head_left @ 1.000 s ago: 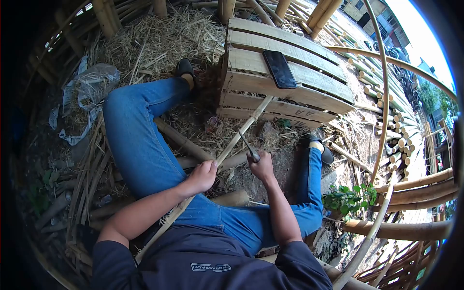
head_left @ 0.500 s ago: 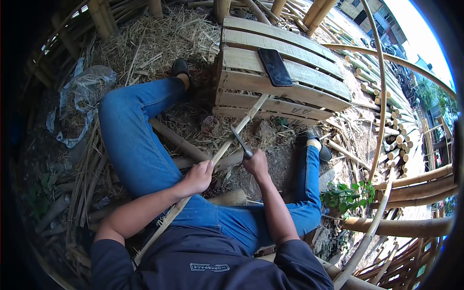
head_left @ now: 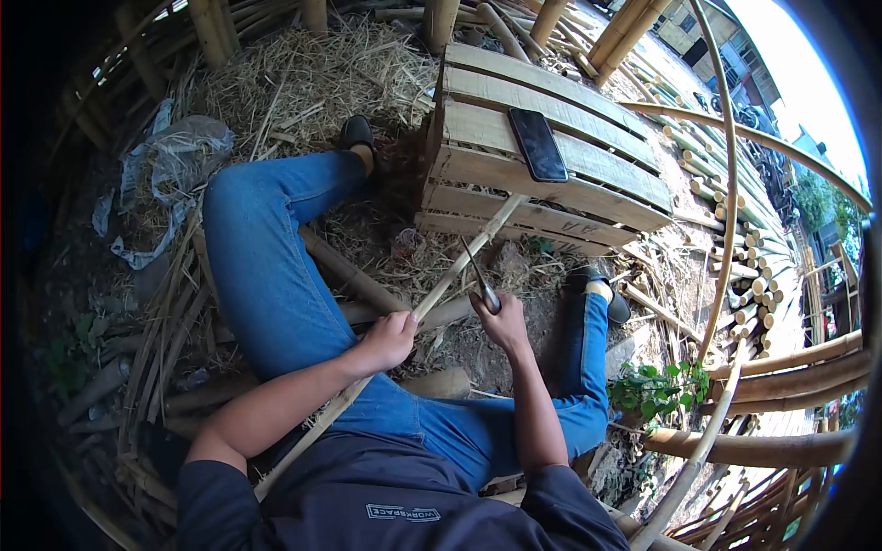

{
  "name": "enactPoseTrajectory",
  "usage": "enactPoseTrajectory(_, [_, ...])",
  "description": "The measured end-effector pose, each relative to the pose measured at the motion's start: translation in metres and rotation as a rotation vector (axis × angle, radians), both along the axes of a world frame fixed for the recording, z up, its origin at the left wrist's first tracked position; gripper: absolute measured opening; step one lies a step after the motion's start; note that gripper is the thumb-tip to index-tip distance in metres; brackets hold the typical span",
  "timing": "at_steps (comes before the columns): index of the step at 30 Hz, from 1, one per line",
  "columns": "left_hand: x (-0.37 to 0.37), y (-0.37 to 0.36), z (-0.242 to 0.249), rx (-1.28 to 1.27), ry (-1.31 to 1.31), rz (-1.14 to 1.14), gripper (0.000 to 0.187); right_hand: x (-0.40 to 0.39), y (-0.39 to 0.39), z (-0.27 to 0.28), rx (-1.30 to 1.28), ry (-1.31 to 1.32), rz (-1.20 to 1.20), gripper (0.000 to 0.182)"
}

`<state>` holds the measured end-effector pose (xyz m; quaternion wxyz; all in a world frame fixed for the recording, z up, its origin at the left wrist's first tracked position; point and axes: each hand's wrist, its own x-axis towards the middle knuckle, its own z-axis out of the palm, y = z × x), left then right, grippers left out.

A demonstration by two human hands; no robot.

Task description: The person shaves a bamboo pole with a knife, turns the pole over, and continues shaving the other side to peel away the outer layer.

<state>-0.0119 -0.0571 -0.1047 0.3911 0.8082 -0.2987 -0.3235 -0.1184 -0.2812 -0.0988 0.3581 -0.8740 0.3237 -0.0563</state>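
Note:
My left hand (head_left: pixel 390 340) is wrapped round a long pale bamboo strip (head_left: pixel 457 269), which runs from beside my hip up to the slatted wooden crate (head_left: pixel 542 217). In my right hand (head_left: pixel 503 323) is the handle of a knife (head_left: pixel 486 288). Its dark, narrow blade points up and left, with the tip close to the strip. The strip's far end meets the crate's near side, between the slats. A black phone (head_left: pixel 538 145) lies on top of the crate.
Cut bamboo poles (head_left: pixel 749 275) are stacked at the right. Shavings (head_left: pixel 312 83) cover the ground at the upper left, near a crumpled plastic bag (head_left: pixel 179 156). Bamboo rails (head_left: pixel 753 447) and a leafy plant (head_left: pixel 657 390) stand at my right.
The knife has turned more upright in my right hand, its blade now away from the strip's top face. The whole view has shifted slightly.

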Motion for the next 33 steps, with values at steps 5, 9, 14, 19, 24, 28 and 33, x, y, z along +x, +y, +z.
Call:
enactPoseTrajectory(5, [0.002,0.002,0.001,-0.013,0.078,0.009,0.043,0.001,0.019,0.04,-0.052,0.011,0.133,0.036])
enactPoseTrajectory(9, [0.002,0.003,0.006,0.019,0.098,0.021,0.043,0.005,0.029,0.021,-0.218,0.046,0.13,0.031])
enactPoseTrajectory(14, [0.0,0.002,0.004,-0.019,0.014,0.021,0.045,0.001,0.038,0.001,-0.243,0.165,0.095,0.03])
enactPoseTrajectory(19, [0.0,0.001,0.003,-0.039,-0.022,-0.009,0.046,0.003,0.026,-0.037,-0.179,0.074,0.054,0.02])
enactPoseTrajectory(24, [0.001,0.0,0.0,-0.026,-0.017,-0.019,0.046,0.01,0.03,-0.044,-0.114,0.014,0.009,0.021])
enactPoseTrajectory(28, [0.0,0.001,0.001,-0.035,0.021,-0.022,0.046,0.013,0.003,-0.077,-0.132,-0.09,-0.219,0.029])
enactPoseTrajectory(33, [0.0,0.002,-0.001,-0.056,0.003,-0.019,0.045,0.011,-0.018,-0.075,-0.088,0.036,-0.234,0.023])
